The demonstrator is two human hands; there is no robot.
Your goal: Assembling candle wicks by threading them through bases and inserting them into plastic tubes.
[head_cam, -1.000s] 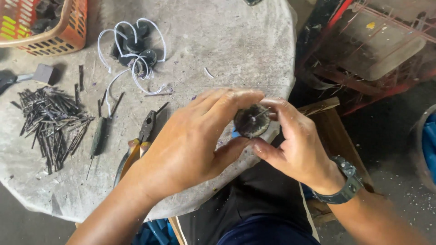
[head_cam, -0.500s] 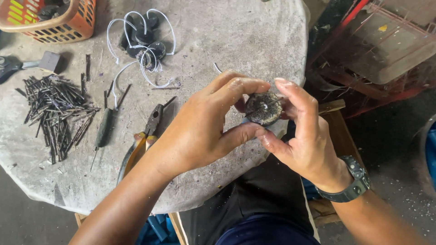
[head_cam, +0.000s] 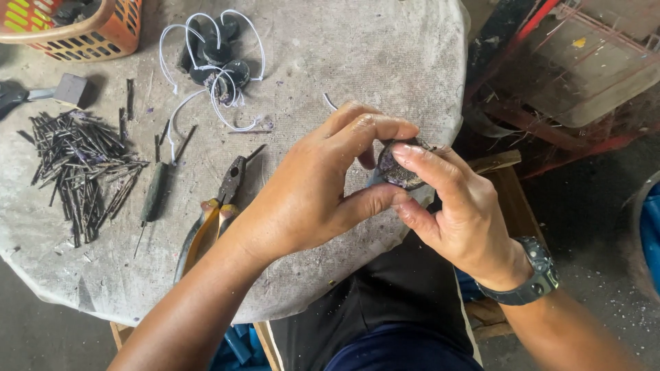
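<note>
Both my hands hold a small round dark part [head_cam: 401, 172] with a purplish dusty face, over the right edge of a round grey table [head_cam: 357, 55]. My left hand [head_cam: 316, 192] wraps it from the left, thumb below and fingers over the top. My right hand [head_cam: 460, 206], with a dark watch on its wrist, pinches it from the right with the forefinger across its face. Much of the part is hidden by my fingers.
On the table lie pliers with yellow handles [head_cam: 210, 213], a thin awl-like tool [head_cam: 155, 196], a heap of dark metal pins [head_cam: 82, 172], several dark round parts with white wires [head_cam: 216, 62], an orange basket [head_cam: 89, 27] and a brush [head_cam: 41, 93]. A red metal frame [head_cam: 550, 117] stands at the right.
My hands and the round part have shifted slightly right and up in view. My right forefinger now lies across the part's face, covering more of it.
</note>
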